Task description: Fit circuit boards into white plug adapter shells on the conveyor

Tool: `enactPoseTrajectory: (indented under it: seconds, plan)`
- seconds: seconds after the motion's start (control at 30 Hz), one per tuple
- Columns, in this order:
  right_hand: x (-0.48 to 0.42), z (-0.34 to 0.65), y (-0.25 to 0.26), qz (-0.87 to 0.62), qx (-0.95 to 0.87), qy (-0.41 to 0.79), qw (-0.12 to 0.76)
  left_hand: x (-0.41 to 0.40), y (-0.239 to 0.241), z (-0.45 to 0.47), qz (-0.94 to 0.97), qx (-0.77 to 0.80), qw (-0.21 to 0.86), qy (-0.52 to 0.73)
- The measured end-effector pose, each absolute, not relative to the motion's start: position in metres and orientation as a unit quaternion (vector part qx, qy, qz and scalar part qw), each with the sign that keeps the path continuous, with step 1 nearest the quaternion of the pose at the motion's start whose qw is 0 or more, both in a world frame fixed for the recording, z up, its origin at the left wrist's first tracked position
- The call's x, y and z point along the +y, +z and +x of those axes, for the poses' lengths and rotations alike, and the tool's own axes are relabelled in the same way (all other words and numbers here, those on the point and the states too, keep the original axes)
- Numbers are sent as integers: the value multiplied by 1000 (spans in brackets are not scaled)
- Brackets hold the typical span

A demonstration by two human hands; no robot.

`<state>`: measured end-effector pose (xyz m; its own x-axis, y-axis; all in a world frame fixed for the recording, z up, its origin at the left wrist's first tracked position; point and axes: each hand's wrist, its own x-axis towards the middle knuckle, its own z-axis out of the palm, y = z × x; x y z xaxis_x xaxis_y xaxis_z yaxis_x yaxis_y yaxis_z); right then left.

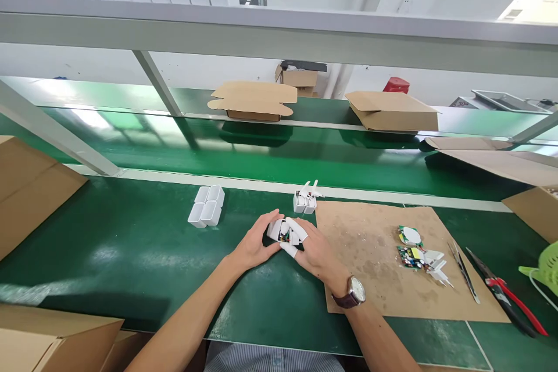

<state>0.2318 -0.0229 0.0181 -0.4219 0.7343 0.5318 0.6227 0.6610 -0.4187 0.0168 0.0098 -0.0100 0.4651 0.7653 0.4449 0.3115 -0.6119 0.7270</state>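
Both my hands meet over the green bench at the middle. My left hand (255, 244) and my right hand (314, 251) together grip a small white charger casing (283, 231) with a circuit board showing inside it. White finger cots cover two fingers of my right hand, and a brown-strapped watch (354, 292) sits on that wrist. Just beyond the hands stand finished white plug units (305, 200) with prongs up. A cluster of several empty white shells (207, 206) lies to the left.
A brown cardboard mat (375, 279) on the right carries loose circuit boards (410, 250), white plug parts (438, 270) and tweezers (464, 273). Red-handled cutters (508, 296) lie beside it. Cardboard boxes (30, 186) flank the bench; more boxes (392, 110) sit beyond the conveyor.
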Motion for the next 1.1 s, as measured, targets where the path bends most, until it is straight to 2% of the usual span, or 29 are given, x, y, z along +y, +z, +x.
enactPoseTrajectory:
  seconds: [0.13,0.3,0.53,0.67,0.8,0.97,1.1]
  plan:
    - [-24,231,21,-437,-806,138,375,9,-11,17,804,349,287,386]
    - [-23,231,18,-443,-778,158,416,11,-11,15,740,386,378,400]
    - [-13,225,0,-403,-817,137,390,11,-12,22,620,389,527,433]
    - [-12,219,1,-394,-834,138,361,11,-11,24,582,390,573,427]
    - [-11,217,14,-385,-842,128,356,9,-5,22,586,389,563,434]
    - [-4,218,29,-369,-842,84,383,6,-4,20,623,383,501,463]
    - [-3,215,25,-403,-835,122,356,7,-9,23,647,383,450,482]
